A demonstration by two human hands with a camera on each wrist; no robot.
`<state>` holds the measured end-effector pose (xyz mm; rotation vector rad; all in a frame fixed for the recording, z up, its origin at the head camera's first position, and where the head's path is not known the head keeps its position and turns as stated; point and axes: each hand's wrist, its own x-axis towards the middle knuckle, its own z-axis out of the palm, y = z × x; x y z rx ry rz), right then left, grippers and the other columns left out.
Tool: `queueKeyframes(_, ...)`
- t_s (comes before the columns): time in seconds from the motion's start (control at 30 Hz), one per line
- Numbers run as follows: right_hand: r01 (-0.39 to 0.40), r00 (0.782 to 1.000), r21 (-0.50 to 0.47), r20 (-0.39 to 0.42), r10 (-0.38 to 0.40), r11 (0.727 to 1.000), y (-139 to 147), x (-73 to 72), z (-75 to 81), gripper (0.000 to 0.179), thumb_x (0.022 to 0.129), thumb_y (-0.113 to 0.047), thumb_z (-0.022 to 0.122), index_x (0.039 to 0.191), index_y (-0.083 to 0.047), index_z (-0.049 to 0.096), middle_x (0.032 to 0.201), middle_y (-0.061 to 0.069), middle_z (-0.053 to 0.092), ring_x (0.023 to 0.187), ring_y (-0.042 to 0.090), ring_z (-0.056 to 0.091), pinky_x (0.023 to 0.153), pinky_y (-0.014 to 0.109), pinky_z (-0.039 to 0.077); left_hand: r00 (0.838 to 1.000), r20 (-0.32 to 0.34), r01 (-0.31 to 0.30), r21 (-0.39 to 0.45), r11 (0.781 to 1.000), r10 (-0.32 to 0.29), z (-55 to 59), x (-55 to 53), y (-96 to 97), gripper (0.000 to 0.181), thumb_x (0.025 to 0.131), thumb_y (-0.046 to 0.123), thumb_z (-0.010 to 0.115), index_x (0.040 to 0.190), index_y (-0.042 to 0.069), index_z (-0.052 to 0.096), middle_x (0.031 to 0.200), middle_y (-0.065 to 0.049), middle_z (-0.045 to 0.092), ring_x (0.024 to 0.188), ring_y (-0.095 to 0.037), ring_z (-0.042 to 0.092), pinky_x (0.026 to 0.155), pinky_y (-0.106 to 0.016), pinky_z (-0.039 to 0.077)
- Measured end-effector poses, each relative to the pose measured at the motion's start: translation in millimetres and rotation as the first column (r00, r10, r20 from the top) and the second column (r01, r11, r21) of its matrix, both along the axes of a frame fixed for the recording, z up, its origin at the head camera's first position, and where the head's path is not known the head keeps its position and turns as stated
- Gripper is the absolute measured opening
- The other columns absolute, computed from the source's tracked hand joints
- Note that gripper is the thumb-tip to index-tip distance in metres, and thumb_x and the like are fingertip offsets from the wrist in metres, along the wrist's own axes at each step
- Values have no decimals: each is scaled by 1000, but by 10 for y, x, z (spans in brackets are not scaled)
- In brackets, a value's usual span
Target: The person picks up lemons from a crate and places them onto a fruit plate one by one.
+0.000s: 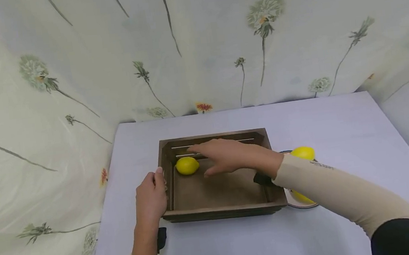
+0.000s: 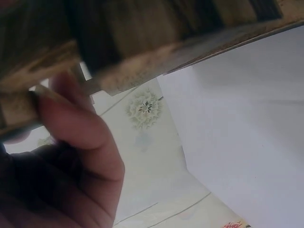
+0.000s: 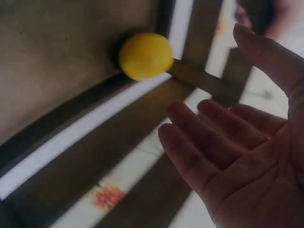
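Observation:
A brown slatted wooden crate (image 1: pixel 225 211) stands on the white table. Inside it, near the back left corner, lies a yellow lemon (image 1: pixel 187 165), which the right wrist view also shows as a lemon (image 3: pixel 146 56) beside the slats. My left hand (image 1: pixel 151 198) grips the crate's left wall, its thumb at the rim; in the left wrist view curled fingers (image 2: pixel 78 121) hook into a slat. Over the crate, just right of the lemon, my right hand (image 1: pixel 224 154) hovers with fingers extended and palm bare.
Right of the crate, a plate (image 1: pixel 292 202) is partly covered by my right forearm. One lemon (image 1: pixel 303 153) shows behind the sleeve and another yellow fruit (image 1: pixel 303 198) below it. A dandelion-patterned curtain (image 1: pixel 212 59) hangs behind the table.

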<state>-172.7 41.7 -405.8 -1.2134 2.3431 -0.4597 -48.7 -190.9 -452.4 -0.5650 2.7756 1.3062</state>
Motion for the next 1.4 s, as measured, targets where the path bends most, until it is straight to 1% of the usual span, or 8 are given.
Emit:
queueKeyframes(0.2,11,1000,49,17,-12,999,-220,-130,-274,81,90,-27,85,157,-10,44,148,9,59,126,24,62,105,43,50,1000,4,6,26,1000,-6,-13,-21,10,53,113,49,38,97,4,61,79,-8,61,63,-23,53,54,-34,45)
queueKeyframes(0.43,14,999,66,37,-16,998,-335,-232,-421,79,92,-28,84,156,-7,44,144,11,61,124,26,63,103,44,51,1000,-4,-2,9,1000,2,-38,-27,-38,55,112,51,36,97,5,62,80,-7,62,64,-23,54,55,-35,46)
queueKeyframes(0.5,16,999,70,32,-18,997,-390,-231,-441,77,92,-26,84,156,-7,45,141,10,63,120,25,64,102,44,51,1000,-8,-3,9,1000,3,-37,-26,-44,55,112,52,36,97,5,62,80,-8,62,63,-23,54,55,-35,46)
queueKeyframes(0.7,-2,998,107,-57,8,994,-577,-184,-541,68,91,-22,83,150,-7,52,130,10,68,109,25,64,98,43,52,1000,-27,-3,2,1000,4,-27,-25,-30,55,113,50,37,96,4,63,82,-8,66,64,-23,56,55,-35,47)
queueKeyframes(0.83,-22,995,141,-90,35,990,-662,-157,-622,55,91,-21,83,141,-11,60,116,7,70,98,23,64,88,42,55,1000,-25,-3,4,1000,3,-16,-23,-27,55,113,49,38,96,3,63,83,-9,66,65,-23,56,55,-35,47)
queueKeyframes(0.97,-18,995,150,-92,32,988,-684,-150,-680,50,91,-21,84,136,-15,63,112,4,70,94,20,64,86,41,55,1000,-15,-7,8,1000,7,-18,-24,-28,55,113,49,38,97,3,63,82,-9,65,64,-23,56,55,-34,46)
queueKeyframes(1.23,-15,999,120,-42,20,993,-675,-153,-786,53,90,-19,85,138,-14,63,114,3,71,96,20,65,91,41,55,1000,-8,-16,24,1000,16,-24,-25,-24,54,112,49,39,96,4,63,79,-8,62,62,-23,54,53,-34,45)
queueKeyframes(1.4,-27,999,124,-38,32,992,-673,-142,-848,60,89,-22,86,142,-13,60,120,3,69,101,19,65,95,40,54,1000,-27,-13,22,1000,14,-36,-26,-17,54,113,49,39,94,5,62,79,-9,64,62,-22,54,53,-34,45)
